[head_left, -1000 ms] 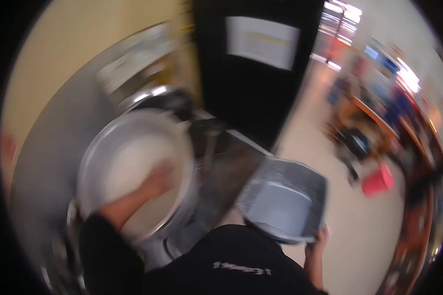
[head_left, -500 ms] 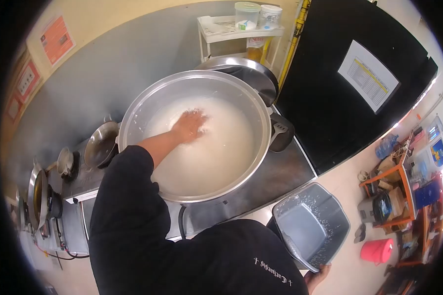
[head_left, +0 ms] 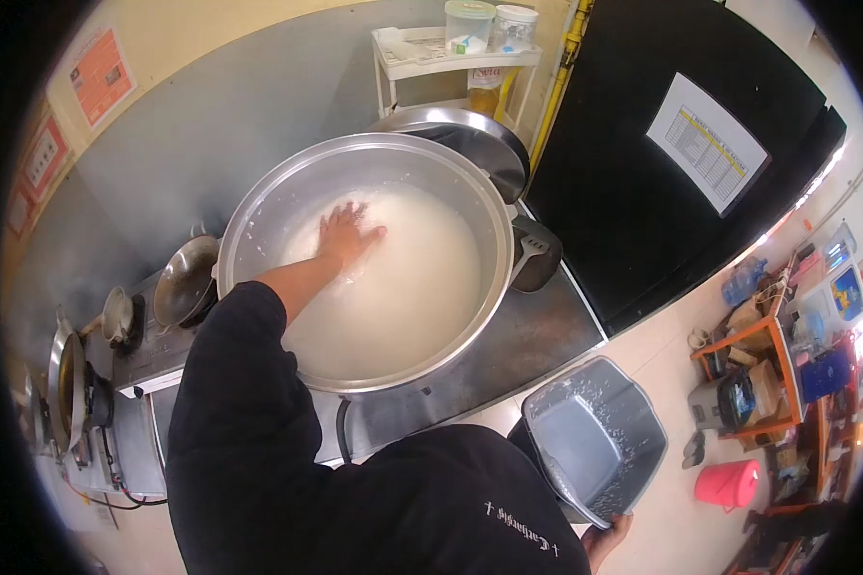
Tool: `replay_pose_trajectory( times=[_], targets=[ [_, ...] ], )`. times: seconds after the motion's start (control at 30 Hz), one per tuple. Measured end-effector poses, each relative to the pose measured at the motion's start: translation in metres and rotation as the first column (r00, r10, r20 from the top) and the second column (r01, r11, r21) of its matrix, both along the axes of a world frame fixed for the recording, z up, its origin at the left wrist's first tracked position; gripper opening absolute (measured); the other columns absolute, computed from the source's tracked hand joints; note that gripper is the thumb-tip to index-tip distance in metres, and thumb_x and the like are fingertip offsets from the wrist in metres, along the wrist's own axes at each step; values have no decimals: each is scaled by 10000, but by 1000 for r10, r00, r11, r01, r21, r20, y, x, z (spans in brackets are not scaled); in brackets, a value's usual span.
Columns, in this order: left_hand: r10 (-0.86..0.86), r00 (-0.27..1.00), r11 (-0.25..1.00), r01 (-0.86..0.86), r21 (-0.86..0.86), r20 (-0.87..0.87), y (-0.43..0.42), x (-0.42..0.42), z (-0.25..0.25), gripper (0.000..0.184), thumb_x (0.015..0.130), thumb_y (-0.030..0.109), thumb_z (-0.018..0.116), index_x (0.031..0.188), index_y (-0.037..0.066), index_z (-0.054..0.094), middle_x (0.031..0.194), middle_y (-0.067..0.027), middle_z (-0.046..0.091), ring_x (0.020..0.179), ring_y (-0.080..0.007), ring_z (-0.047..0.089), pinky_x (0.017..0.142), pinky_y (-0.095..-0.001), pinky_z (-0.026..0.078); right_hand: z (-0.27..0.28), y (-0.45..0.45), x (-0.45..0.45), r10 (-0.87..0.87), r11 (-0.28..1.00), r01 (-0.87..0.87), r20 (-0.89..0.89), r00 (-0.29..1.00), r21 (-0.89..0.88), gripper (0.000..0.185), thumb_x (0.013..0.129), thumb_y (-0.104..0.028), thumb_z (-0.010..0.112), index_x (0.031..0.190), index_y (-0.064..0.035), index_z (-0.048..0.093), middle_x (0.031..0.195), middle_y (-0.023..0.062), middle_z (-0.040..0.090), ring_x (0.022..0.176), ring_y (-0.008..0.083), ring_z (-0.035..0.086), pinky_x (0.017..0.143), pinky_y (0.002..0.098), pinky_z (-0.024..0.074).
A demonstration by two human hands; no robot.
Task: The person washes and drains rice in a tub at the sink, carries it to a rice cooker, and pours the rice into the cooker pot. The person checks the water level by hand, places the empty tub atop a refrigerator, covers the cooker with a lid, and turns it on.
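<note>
A large round metal pot (head_left: 497,287) holds cloudy white liquid (head_left: 412,297), with white grains stuck to its inner wall. My left hand (head_left: 350,240) lies palm down at the liquid's surface, its fingers spread and the tips partly under. Nothing shows in its grip; what lies beneath the palm is hidden. At the lower right, my right hand (head_left: 608,539) is wrapped around the rim of a grey plastic tub (head_left: 585,446). That tub is tilted beside the stove, with white grains clinging to its inside walls.
Left of the pot stand a wok (head_left: 184,280) and a small pan (head_left: 117,314). A spatula (head_left: 530,247) lies at the pot's right, near a black cabinet (head_left: 671,192). Behind is a white shelf (head_left: 417,65) with tubs. A pink bucket (head_left: 727,484) stands on the floor.
My left hand has shifted slightly to the left in the pot, and its fingers are now more spread. My right hand keeps hold of the tub. The view has moved slightly.
</note>
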State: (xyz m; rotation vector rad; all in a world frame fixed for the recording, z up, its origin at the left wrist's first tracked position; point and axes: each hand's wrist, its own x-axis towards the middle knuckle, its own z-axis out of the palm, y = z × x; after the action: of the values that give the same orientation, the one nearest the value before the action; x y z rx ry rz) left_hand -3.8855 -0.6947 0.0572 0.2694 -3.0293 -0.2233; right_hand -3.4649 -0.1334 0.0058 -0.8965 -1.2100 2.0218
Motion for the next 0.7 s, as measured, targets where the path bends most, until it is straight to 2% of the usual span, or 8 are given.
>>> replay_pose_trajectory(
  times=[0.23,0.3,0.37,0.43,0.47,0.53,0.57,0.7],
  targets=[
    [-248,969,966,247,-79,1,39,7,-18,879,882,732,380,1519,134,282,1583,-170,197,1475,-355,117,1175,-566,72,-6,-2,0,-9,999,9,-5,1000,-32,330,705,-68,510,1032,-21,508,996,93,555,959,224,552,879,348,452],
    [-294,939,938,319,-133,177,62,17,-10,861,890,718,380,1518,135,286,1581,-180,200,1479,-356,98,1175,-570,63,-4,-4,-2,-13,999,12,-7,1000,-32,332,704,-69,513,1033,-20,508,995,93,556,962,224,552,882,348,449],
    [-368,927,896,375,-237,76,78,33,-16,785,893,645,462,1478,130,365,1532,-187,310,1448,-350,214,1169,-554,135,-7,-1,0,-4,1000,3,10,1000,2,323,712,-67,512,1031,-21,505,985,91,556,951,220,553,877,352,449],
    [-633,752,769,638,40,181,98,54,19,575,916,466,530,1385,136,489,1452,-183,421,1378,-349,341,1145,-496,247,-3,-3,-1,-7,1000,7,13,1000,0,315,717,-65,508,1029,-21,503,979,89,556,940,216,553,870,352,450],
    [-638,748,765,643,39,183,105,59,13,575,916,466,530,1385,136,489,1452,-183,421,1378,-349,341,1145,-496,247,-2,-3,-1,-1,1000,1,14,1000,1,308,722,-63,504,1027,-21,502,972,87,556,929,213,553,863,351,450],
    [-516,853,814,461,354,75,115,68,3,528,887,403,576,1324,108,534,1385,-163,489,1291,-331,442,1096,-468,331,-4,1,0,7,1000,-7,8,1000,2,302,725,-57,499,1025,-22,501,967,85,555,918,210,553,856,347,451],
    [-519,852,812,464,354,75,115,68,1,528,887,403,576,1324,108,534,1385,-163,489,1291,-331,442,1096,-468,331,-5,2,0,24,1000,-24,2,1000,5,296,729,-51,495,1023,-23,500,962,84,555,907,206,553,848,343,452],
    [-665,744,743,668,-41,66,124,75,29,541,878,429,606,1293,86,554,1333,-153,527,1248,-303,486,1065,-474,356,-3,1,-1,4,1000,-4,29,1000,-3,295,730,-43,486,1024,-24,501,960,83,557,897,198,553,832,328,453]
  ],
)
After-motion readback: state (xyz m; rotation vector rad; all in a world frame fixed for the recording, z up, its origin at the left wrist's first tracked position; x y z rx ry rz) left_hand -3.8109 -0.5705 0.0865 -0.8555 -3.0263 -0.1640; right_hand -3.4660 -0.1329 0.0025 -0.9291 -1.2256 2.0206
